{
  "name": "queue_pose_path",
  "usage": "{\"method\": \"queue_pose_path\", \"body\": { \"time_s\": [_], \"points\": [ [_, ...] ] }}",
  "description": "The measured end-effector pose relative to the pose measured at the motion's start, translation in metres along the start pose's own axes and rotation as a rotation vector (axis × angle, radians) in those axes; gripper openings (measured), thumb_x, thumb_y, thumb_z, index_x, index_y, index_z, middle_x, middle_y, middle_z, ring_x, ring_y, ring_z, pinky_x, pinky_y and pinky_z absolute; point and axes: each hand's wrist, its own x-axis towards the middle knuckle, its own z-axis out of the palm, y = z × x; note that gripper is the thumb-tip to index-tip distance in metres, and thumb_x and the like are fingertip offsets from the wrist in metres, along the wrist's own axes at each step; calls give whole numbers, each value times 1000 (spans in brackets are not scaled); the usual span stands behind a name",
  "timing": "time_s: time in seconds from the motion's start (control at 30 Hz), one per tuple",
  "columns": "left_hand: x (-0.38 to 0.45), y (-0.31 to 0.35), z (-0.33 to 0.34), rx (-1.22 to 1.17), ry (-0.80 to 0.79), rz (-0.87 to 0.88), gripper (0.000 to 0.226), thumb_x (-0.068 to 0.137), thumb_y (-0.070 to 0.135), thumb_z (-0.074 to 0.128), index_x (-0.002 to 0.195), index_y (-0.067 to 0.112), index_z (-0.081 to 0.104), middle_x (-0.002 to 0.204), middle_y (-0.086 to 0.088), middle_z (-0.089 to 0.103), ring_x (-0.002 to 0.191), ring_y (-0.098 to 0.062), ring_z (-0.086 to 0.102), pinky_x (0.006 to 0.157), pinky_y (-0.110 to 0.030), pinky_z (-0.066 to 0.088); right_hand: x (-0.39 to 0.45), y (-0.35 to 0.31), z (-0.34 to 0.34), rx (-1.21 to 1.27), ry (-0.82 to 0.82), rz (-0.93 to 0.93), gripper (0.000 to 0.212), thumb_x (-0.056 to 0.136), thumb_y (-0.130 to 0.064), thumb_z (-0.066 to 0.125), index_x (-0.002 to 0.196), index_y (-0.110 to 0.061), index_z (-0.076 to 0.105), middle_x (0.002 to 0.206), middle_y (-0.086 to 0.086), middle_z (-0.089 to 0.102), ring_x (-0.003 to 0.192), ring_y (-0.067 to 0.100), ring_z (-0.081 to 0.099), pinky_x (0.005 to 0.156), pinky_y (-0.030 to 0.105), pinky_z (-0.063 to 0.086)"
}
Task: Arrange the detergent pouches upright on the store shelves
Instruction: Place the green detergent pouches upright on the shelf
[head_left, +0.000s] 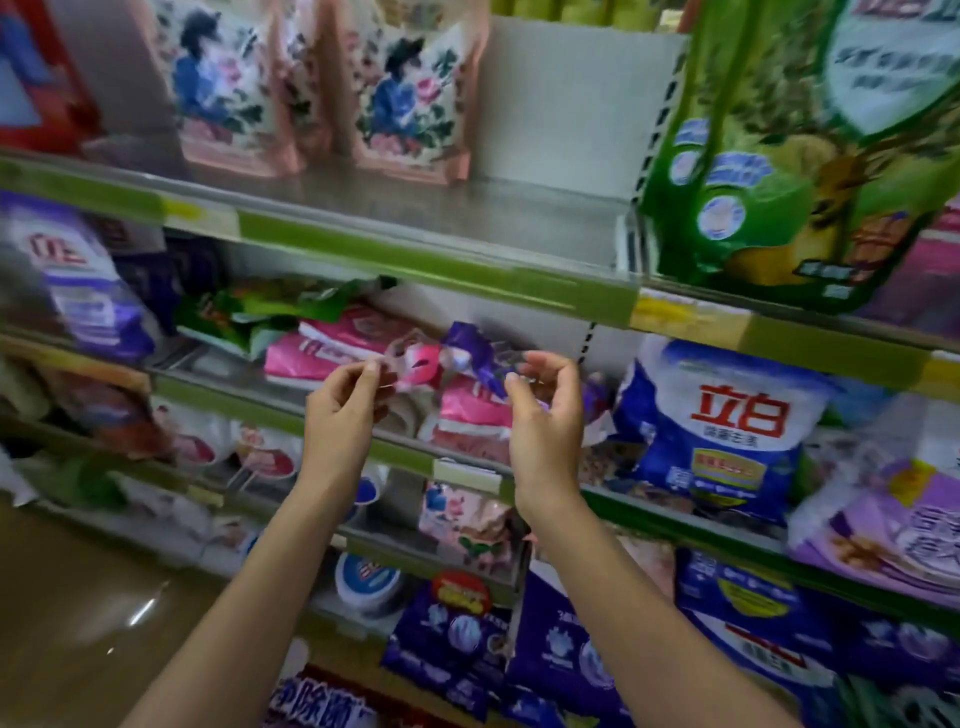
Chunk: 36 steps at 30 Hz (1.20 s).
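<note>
Two bare forearms, no sleeves, hands (343, 415) w/o gloves, rings, watch

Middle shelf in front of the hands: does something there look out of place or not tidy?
Yes. The pink pouches and a green pouch lie flat in a heap, not upright like the floral pouches above. Both hands, left and right, pinch a crumpled purple pouch.

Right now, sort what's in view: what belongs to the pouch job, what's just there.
Job:
left hand
right hand
pink pouches lying flat
green pouch lying flat
purple pouch

Just there:
blue-and-white bag
floral pouches, already upright
round tub
</note>
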Motion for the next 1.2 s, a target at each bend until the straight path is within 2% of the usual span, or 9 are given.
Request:
{"method": "queue_pose_path", "body": {
  "time_s": [0.07, 0.23, 0.4, 0.6, 0.77, 0.87, 1.0, 1.1, 1.2],
  "points": [
    [16, -12, -26, 27, 69, -19, 21, 101, 23, 49, 88, 22, 66, 92, 0, 70, 92, -18, 66, 80, -30, 52, 3, 18, 30, 15, -23, 111, 18, 93, -4, 58, 96, -21, 56, 94, -3, 59, 84, 8, 56, 70, 8, 45],
    [73, -29, -77, 52, 202, -72, 12, 101, 26, 49, 98, 23, 61, 98, 4, 66, 99, -17, 62, 88, -35, 49, 20, 64, 122, 25, -65, 358, 15, 93, -14, 63, 104, -19, 55, 98, 0, 63, 93, 19, 58, 95, 41, 49],
    [146, -39, -115, -19, 220, -90, 13, 101, 16, 50, 110, 9, 57, 103, -4, 62, 102, -19, 57, 91, -30, 45, 38, 100, 222, 103, -105, 510, 9, 91, -26, 66, 95, -28, 58, 114, 5, 66, 104, 23, 62, 86, 39, 51],
    [220, -52, -155, 44, 217, -63, 27, 101, 17, 48, 125, 7, 55, 111, -3, 59, 100, -13, 54, 83, -20, 40, 59, 128, 326, 220, -123, 640, 20, 87, -29, 72, 102, -17, 67, 115, 12, 70, 109, 31, 65, 101, 50, 49],
    [257, -62, -182, 56, 237, -83, 21, 102, 16, 47, 119, 8, 57, 88, 8, 58, 79, -4, 54, 64, -4, 43, 76, 132, 389, 463, -109, 833, 17, 93, -31, 65, 98, -15, 65, 110, 8, 70, 74, 14, 70, 57, 22, 55],
    [269, -69, -198, 70, 227, -108, 27, 101, 22, 48, 123, 9, 56, 107, -1, 59, 102, -17, 57, 93, -27, 47, 85, 132, 413, 510, -31, 851, 16, 93, -33, 66, 91, -18, 61, 95, 2, 66, 71, 10, 61, 48, 17, 49],
    [275, -78, -206, 74, 208, -121, 32, 102, 27, 47, 128, 9, 54, 104, 7, 55, 107, -16, 53, 101, -36, 45, 93, 128, 426, 503, 32, 894, 30, 100, -36, 54, 76, -17, 52, 72, 1, 55, 60, 14, 51, 26, 12, 33],
    [278, -78, -206, 75, 182, -122, 33, 102, 27, 46, 128, 9, 53, 97, 14, 51, 106, -15, 51, 100, -34, 44, 106, 122, 424, 431, 51, 912, 30, 104, -30, 44, 83, -13, 56, 77, 3, 57, 60, 15, 48, 40, 20, 43],
    [279, -75, -203, 75, 176, -112, 34, 102, 27, 46, 130, 9, 53, 108, 6, 55, 107, -12, 51, 92, -25, 42, 113, 111, 411, 351, 23, 870, 29, 106, -26, 40, 121, -8, 58, 105, 13, 63, 72, 21, 55, 65, 24, 51]
  ]
}}
